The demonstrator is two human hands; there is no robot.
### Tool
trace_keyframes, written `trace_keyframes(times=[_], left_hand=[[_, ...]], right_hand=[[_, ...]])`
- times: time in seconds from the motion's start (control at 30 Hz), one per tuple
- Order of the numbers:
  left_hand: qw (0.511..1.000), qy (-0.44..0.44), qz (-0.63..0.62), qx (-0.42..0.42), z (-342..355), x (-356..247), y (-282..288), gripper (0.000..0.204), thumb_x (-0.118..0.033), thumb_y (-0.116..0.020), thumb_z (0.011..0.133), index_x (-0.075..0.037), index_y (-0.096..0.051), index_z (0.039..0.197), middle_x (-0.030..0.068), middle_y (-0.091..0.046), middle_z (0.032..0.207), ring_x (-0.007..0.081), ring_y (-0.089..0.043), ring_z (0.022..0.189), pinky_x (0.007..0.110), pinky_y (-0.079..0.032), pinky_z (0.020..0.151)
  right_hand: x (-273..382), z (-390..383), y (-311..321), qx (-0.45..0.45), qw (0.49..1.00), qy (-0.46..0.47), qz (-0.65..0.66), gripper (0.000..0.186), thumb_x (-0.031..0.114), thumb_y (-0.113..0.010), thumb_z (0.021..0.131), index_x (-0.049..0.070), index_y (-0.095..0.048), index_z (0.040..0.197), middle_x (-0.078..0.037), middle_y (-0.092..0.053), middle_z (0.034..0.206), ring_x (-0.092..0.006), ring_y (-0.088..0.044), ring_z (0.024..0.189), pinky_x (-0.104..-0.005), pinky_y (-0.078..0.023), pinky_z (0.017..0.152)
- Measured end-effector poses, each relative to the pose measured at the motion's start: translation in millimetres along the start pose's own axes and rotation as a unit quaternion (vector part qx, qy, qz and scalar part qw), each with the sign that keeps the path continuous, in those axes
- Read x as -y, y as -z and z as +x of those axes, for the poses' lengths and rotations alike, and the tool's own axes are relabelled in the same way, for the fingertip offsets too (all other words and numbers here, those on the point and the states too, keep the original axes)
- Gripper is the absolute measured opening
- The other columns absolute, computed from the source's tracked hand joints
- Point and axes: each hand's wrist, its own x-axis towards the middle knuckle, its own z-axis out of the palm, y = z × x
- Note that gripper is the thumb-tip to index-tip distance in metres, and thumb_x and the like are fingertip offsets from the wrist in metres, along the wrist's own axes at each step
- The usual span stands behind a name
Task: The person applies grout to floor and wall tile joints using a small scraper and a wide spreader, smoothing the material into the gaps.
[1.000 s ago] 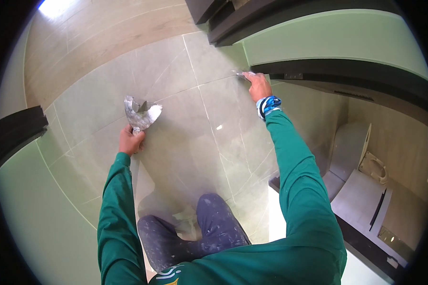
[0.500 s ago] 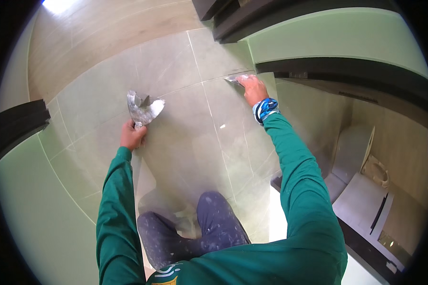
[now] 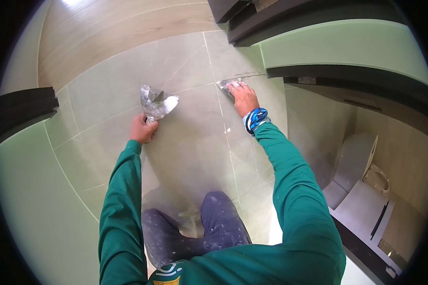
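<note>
My left hand point(image 3: 144, 128) is closed round the handle of a wide metal spatula point(image 3: 158, 107), smeared grey, with a lump of white paste and a small grey upright piece on its blade, held above the tiles. My right hand point(image 3: 242, 99) grips a metal scraper point(image 3: 223, 87), its blade low on the grey floor tiles point(image 3: 185, 142) near a crossing of grout lines, fingers pressed over it. A blue patterned band point(image 3: 256, 120) is round my right wrist. My kneeling legs point(image 3: 218, 218), in speckled dark trousers, show below.
Dark door frames point(image 3: 24, 114) stand at left and right point(image 3: 337, 71), with pale green walls point(image 3: 38, 190). A wood-look floor point(image 3: 104, 28) lies beyond the tiles. On the right, through an opening, a toilet point(image 3: 356, 161) and pale boards show.
My right hand and scraper have moved leftward along the grout line toward the crossing. My left hand with the spatula has shifted slightly right and up in view.
</note>
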Motion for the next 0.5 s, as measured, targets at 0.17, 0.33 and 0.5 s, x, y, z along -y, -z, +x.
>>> trace_keyframes(times=[0.17, 0.33, 0.5], left_hand=[[1.0, -0.001, -0.01, 0.014, 3, 12, 2, 0.019, -0.008, -0.066, 0.081, 0.002, -0.066, 0.097, 0.0054, -0.064, 0.068, 0.0139, -0.059, 0.047, 0.032, -0.048, 0.043], [1.0, 0.009, -0.019, 0.022, -8, 6, 3, 0.019, -0.007, -0.066, 0.081, 0.003, -0.064, 0.098, 0.0054, -0.063, 0.068, 0.0142, -0.059, 0.047, 0.032, -0.048, 0.043], [0.999, 0.019, -0.012, 0.024, -12, 18, 8, 0.018, -0.006, -0.065, 0.083, 0.002, -0.063, 0.099, 0.0062, -0.063, 0.068, 0.0149, -0.059, 0.047, 0.032, -0.049, 0.042]], right_hand=[[26, 10, 10, -0.008, 1.0, 0.018, 0.008, 0.045, 0.011, -0.049, 0.096, 0.014, -0.061, 0.14, -0.01, -0.063, 0.14, -0.0337, -0.053, 0.133, -0.0476, -0.047, 0.101], [27, -5, 21, 0.01, 0.994, -0.068, 0.085, 0.046, 0.008, -0.057, 0.09, 0.013, -0.065, 0.134, -0.013, -0.068, 0.131, -0.0367, -0.062, 0.121, -0.048, -0.053, 0.096], [-61, 36, 49, 0.055, 0.945, -0.314, 0.071, 0.036, 0.014, -0.057, 0.087, 0.008, -0.072, 0.12, -0.025, -0.071, 0.114, -0.044, -0.068, 0.106, -0.0522, -0.054, 0.095]])
